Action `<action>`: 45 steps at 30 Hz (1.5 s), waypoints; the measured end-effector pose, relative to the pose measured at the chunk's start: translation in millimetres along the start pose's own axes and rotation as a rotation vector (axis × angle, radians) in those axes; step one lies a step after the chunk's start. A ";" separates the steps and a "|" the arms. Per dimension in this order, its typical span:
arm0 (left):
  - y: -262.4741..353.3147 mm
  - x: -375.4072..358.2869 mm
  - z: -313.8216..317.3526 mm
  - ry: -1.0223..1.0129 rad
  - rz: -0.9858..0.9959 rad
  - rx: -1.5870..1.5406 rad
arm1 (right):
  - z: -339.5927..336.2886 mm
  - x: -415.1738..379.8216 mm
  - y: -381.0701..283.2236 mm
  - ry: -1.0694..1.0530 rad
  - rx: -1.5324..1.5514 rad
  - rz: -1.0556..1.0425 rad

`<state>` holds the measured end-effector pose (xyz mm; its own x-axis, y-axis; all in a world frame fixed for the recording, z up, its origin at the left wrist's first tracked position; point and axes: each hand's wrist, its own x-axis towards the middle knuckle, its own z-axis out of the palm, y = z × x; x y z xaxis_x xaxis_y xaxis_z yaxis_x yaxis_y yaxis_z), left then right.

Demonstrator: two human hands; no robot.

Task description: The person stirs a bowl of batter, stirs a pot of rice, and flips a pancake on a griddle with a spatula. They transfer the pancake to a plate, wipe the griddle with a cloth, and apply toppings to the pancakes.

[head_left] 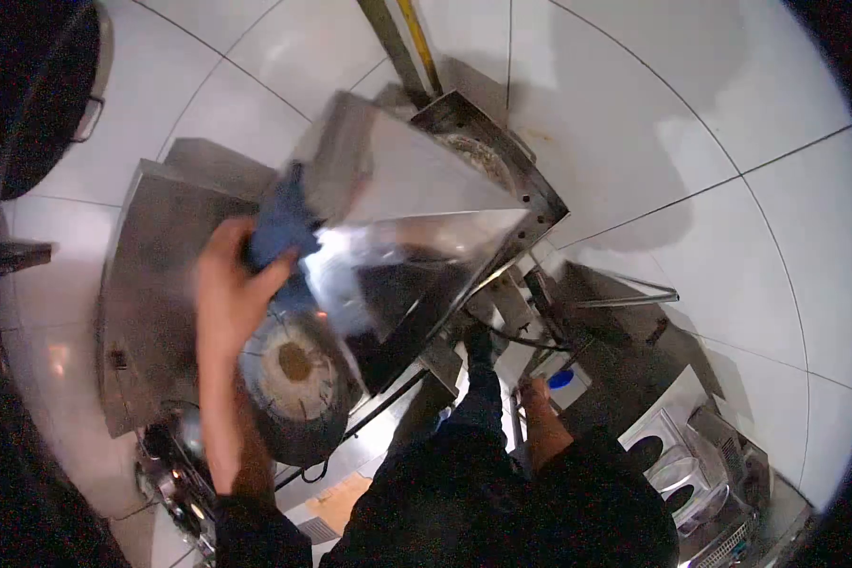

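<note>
L hand is raised at the left of the scene, fingers curled tight round a blue cloth, pressing it to the left edge of a big tilted steel hopper. The hopper is a wedge-shaped sheet-metal piece, shiny face toward the cam, its right edge running along a dark square frame w/ a round opening inside; what's in that opening is too blurred to tell. Just below the hand sits a round dish-like part, pale inside w/ a brown patch at the centre. Left of it is a flat steel machine top, bare, w/ sharp corners far and near.

R hand is low, near-right, by a small blue cap; grip can't be made out, fingers mostly hidden behind the dark sleeve. White moulded trays sit near right. Tiled floor is open on the far and right sides; a yellow pole stands at far centre.
</note>
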<state>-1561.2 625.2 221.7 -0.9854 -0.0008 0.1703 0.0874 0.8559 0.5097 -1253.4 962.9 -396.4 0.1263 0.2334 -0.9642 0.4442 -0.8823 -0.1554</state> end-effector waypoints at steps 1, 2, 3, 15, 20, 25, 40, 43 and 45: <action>8.4 15.4 14.7 -0.040 0.055 0.041 | -2.4 -9.6 -3.9 0.010 -0.011 -0.007; 17.4 29.7 29.4 -0.080 0.111 0.082 | -6.2 -18.3 -8.3 0.016 -0.020 -0.014; 25.9 42.5 44.4 -0.121 0.123 0.098 | -7.6 -25.4 -12.4 0.025 -0.031 -0.025; 30.2 96.7 154.1 -0.233 0.327 0.191 | 4.3 -112.6 -38.6 0.164 -0.152 -0.162; 26.2 91.0 153.8 -0.246 0.297 0.184 | -7.7 -58.8 -27.7 0.140 -0.209 -0.210; 19.3 82.7 140.6 -0.264 0.177 0.210 | -59.6 156.8 14.8 -0.076 -0.740 -0.698; -8.1 66.0 156.0 -0.272 0.081 0.053 | 27.5 -106.0 -53.4 -0.323 -0.692 -0.418; 8.5 39.9 139.0 -0.096 0.089 0.117 | 33.3 -161.0 -43.6 -0.478 -0.846 -0.473; 12.2 16.0 129.4 0.094 0.226 0.142 | 37.2 -216.5 -36.1 -0.611 -0.975 -0.517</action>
<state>-1594.8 702.6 121.6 -0.9249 0.1559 0.3468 0.2752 0.9039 0.3275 -1329.7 929.0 -190.0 -0.5716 0.0038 -0.8205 0.8203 -0.0166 -0.5716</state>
